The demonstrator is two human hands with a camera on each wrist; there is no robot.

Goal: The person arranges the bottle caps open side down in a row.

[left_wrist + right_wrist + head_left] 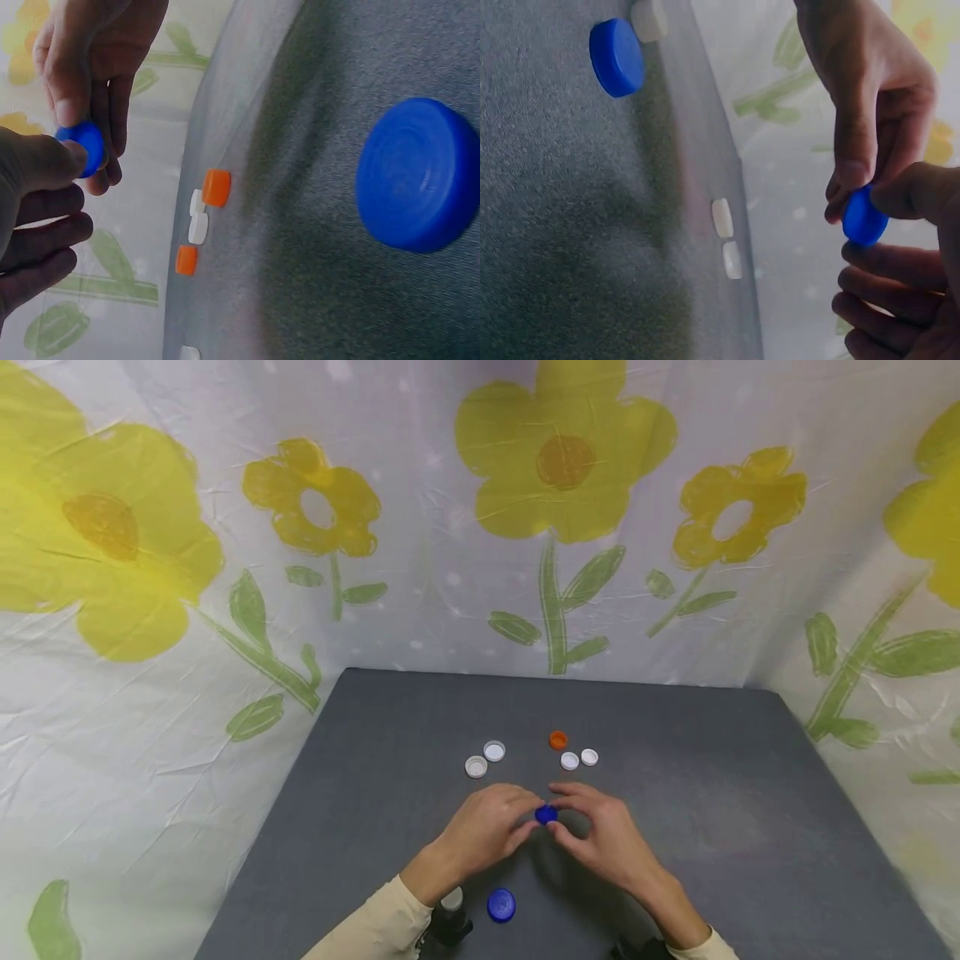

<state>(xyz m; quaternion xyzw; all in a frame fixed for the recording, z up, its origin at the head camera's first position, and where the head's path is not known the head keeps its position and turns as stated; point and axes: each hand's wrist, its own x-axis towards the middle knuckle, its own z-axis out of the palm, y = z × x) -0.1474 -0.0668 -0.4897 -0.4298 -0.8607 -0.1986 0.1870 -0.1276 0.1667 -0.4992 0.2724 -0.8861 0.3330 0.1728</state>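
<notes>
A small round blue cap (546,814) is held up between both hands above the dark table. My left hand (491,827) pinches it from the left with thumb and fingers. From the other side, my right hand (603,835) grips its edge between thumb and index finger. The right wrist view shows the same blue cap (865,217) tilted, its face partly covered by fingertips. A second, larger blue cap (501,906) lies flat on the table, nearer the body than the hands. It looms large as a blue cap (418,174) in the left wrist view.
Beyond the hands lie two white caps (476,767) at left, and an orange cap (558,740) with two more white caps (570,761) at right. Another white cap (452,899) sits beside the left wrist. A flower-printed curtain (420,527) surrounds the grey table (712,743).
</notes>
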